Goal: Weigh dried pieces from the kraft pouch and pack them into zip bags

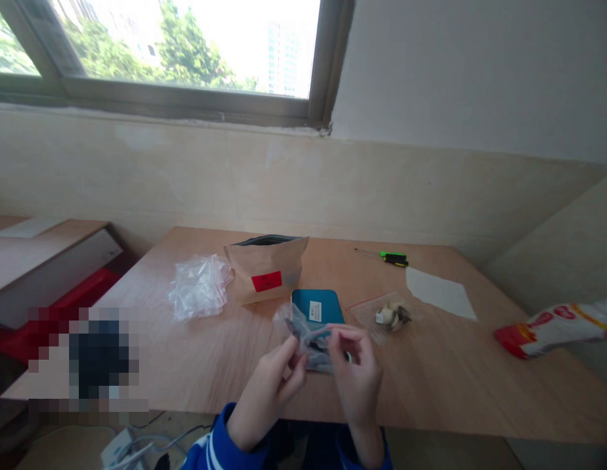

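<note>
Both hands are closed on a clear plastic bag (319, 361) near the table's front edge. My left hand (279, 377) pinches its left side, and my right hand (356, 365) pinches the upper right. Something dark shows through the plastic, too blurred to name. Just behind the bag lies a flat blue box (333, 301) with a white label. A kraft paper pouch (264, 267) with a red label stands behind it, its top gaping. To the right, a clear zip bag (389, 315) holds small pale and dark items.
Several clear bags (200, 287) lie in a pile at the left. Screwdrivers (394, 259) with green and black handles and a white paper (440, 292) are at the back right. A red-and-white bottle (553, 326) lies at the right edge. Cables (141, 450) are below.
</note>
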A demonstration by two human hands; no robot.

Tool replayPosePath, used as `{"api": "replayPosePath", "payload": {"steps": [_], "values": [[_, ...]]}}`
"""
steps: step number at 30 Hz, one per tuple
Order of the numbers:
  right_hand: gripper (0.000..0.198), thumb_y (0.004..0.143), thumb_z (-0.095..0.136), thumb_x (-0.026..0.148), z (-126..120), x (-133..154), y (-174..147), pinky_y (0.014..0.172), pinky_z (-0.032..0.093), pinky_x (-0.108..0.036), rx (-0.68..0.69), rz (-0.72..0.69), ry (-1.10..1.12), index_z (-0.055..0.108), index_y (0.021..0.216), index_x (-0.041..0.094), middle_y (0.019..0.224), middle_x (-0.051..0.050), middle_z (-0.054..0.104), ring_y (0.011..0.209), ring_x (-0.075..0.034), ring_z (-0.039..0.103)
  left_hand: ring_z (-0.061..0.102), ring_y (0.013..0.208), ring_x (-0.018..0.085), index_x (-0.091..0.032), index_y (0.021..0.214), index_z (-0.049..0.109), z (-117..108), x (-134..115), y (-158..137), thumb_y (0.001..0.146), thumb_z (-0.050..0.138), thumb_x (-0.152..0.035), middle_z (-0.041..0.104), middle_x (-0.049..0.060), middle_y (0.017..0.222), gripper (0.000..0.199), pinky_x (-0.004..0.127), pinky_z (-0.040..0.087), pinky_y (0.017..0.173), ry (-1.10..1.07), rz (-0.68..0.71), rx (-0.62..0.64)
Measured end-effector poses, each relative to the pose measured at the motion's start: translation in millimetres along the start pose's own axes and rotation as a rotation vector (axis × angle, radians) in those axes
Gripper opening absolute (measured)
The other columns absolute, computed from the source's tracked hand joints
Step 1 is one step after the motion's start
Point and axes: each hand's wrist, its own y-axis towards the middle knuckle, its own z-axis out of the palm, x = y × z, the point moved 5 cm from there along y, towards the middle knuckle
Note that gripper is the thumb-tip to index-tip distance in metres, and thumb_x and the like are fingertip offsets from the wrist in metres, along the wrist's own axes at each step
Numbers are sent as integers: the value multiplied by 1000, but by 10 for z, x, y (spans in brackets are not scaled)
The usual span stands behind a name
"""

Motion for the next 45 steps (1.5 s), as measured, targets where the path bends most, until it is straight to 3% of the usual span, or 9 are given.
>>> {"api": "replayPosePath", "payload": {"steps": [3,9,12,16,21,24,32,36,45], "values": [[26,80,68,42,-266,-17,173,58,56,-27,-214,51,7,58,78,18,79,-8,72,64,-17,68,49,59,11,-20,71,48,10,12,-66,89,50,-29,50,-2,64,21,22,36,57,44,2,21],[28,78,71,44,-256,192,283,51,55,-24,-96,106,158,57,78,19,73,-5,71,58,-15,67,57,80,18,-19,81,58,-43,250,21,89,46,-54,59,5,83,38,28,46,74,-315,65,-155],[32,76,72,46,-155,170,278,44,52,-22,-73,225,287,54,80,19,71,-4,70,53,-14,65,60,96,22,-21,100,62,-60,547,35,84,47,-65,65,8,103,49,35,49,86,-537,-58,-322],[33,80,67,48,61,44,229,43,52,-23,81,396,361,53,89,20,86,-6,71,57,-15,65,45,132,27,-24,128,56,96,698,-22,76,65,-60,53,10,141,64,40,37,110,-617,-163,-174],[21,80,69,30,91,178,178,66,55,-29,68,21,43,58,95,22,97,-6,62,82,-17,62,51,130,28,-23,127,57,107,633,-35,77,66,-57,58,10,137,61,42,41,108,-662,-178,-282],[7,85,62,23,177,291,123,71,52,-28,253,-147,-14,59,79,22,84,-3,58,80,-15,59,51,129,28,-21,126,58,51,594,-12,76,68,-56,60,11,134,61,41,41,108,-615,-181,-318],[30,80,68,36,436,-43,-71,67,58,-29,645,294,162,58,105,23,94,-3,66,75,-16,66,50,131,27,-22,123,61,-60,537,-37,77,65,-58,60,9,134,58,41,38,112,-555,-211,-333],[41,84,64,36,460,-136,-137,75,59,-32,778,259,132,58,124,26,129,-9,59,88,-18,67,46,135,23,-23,126,60,-46,559,-22,83,62,-50,58,7,137,51,38,35,114,-529,-191,-315],[44,81,67,35,565,-159,-157,93,54,-42,833,372,246,59,123,23,121,-9,67,109,-24,66,43,136,26,-26,127,62,-119,483,-26,86,61,-36,55,8,141,42,45,24,118,-370,-43,-152]]}}
